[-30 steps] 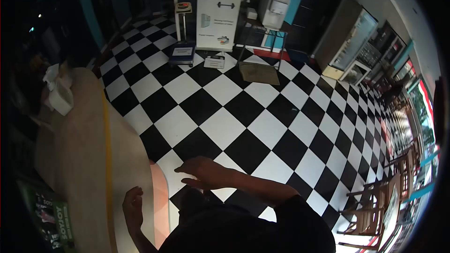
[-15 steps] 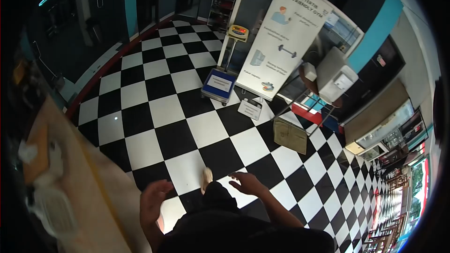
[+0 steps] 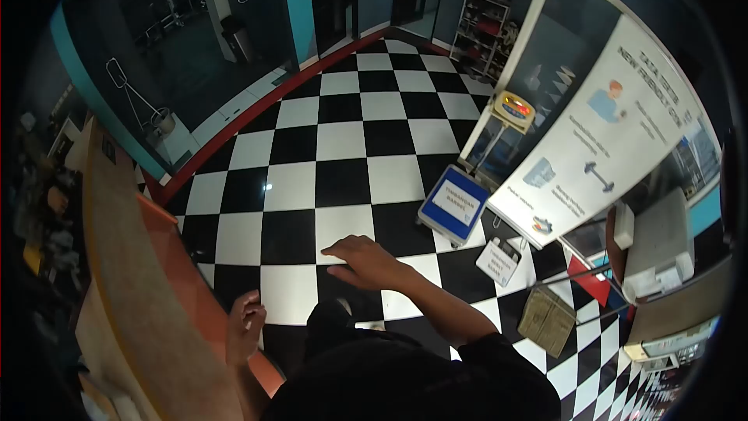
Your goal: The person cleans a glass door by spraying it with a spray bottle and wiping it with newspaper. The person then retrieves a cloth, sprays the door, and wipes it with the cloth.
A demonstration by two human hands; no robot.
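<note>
near the surface [image 3: 144, 296], the left hand [image 3: 245, 326], half-curled, and right hand [image 3: 365, 263], spread farther out, hang empty, perhaps for balance.

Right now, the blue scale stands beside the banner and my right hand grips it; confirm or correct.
The grip is wrong: in the head view, the right hand is empty and clear of the blue scale, which does stand beside the banner.

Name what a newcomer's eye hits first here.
The black-and-white checkered floor likely grabs the eye first, filling the middle. Next come the tall white gym banner at right and the blue platform scale by its lower left corner. Low in frame are the left hand and right hand, seemingly empty.
</note>
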